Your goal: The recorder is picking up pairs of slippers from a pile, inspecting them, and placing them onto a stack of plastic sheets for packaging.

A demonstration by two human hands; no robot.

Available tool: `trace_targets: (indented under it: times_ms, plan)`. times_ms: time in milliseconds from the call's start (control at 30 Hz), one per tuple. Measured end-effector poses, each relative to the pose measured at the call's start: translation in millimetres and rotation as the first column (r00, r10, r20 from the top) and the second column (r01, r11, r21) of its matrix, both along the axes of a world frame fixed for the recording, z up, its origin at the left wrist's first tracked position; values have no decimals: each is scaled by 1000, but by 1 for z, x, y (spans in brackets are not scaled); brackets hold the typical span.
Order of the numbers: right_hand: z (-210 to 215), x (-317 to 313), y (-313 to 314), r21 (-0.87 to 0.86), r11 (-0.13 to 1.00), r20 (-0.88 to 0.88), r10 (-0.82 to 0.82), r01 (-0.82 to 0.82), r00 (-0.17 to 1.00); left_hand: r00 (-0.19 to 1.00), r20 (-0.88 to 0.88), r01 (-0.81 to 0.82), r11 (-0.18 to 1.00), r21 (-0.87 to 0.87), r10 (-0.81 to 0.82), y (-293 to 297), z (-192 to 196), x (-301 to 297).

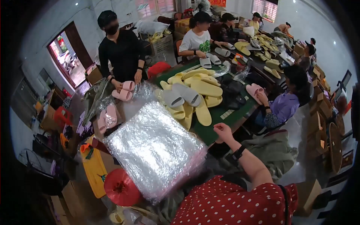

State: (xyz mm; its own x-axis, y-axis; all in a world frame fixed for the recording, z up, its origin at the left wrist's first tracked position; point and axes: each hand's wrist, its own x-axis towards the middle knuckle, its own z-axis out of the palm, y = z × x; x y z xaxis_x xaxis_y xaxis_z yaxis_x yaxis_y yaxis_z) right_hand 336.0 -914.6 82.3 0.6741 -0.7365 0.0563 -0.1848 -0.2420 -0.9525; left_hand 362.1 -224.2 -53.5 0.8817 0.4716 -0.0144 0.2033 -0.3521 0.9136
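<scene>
We observed one working hand of the wearer, the right hand (224, 133), over the near corner of the green tabletop (208, 134); the left hand was out of view. The right fingers were curled in toward the thumb, and we saw nothing held, though we could not rule out something thin in the pinch.

We judged the governing relation to be that between these fingertips and the nearest yellow slipper (203, 111). It lay between ten and eleven o'clock from the fingers, near but apart, at the near edge of the slipper pile. Its long axis ran roughly from twelve to six, the rounded lower end closest to the hand.

The stack of clear plastic bags (153, 150) lay between eight and nine o'clock, its nearest corner also apart from the fingers. Of the wearer's hands, we found only the right near either item.
</scene>
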Motion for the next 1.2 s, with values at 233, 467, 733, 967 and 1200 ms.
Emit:
trace_targets:
  times_ms: [233,467,733,967,1200]
  plan:
    - [-30,95,-20,-109,984,-56,135,-141,989,946,246,-35,690,723,-210,-171,208,20]
    - [-1,256,-71,-542,823,21,213,-167,977,782,-181,571,567,595,-597,-315,259,41]
    - [-8,349,-82,-490,704,-474,279,-514,835,764,-301,611,490,621,-572,-331,215,41]
    - [2,336,-77,-396,639,-654,308,-660,691,767,-323,614,490,619,-554,-339,214,43]
    - [-5,290,-118,-344,465,-807,298,-816,510,764,-312,616,497,611,-565,-341,222,37]
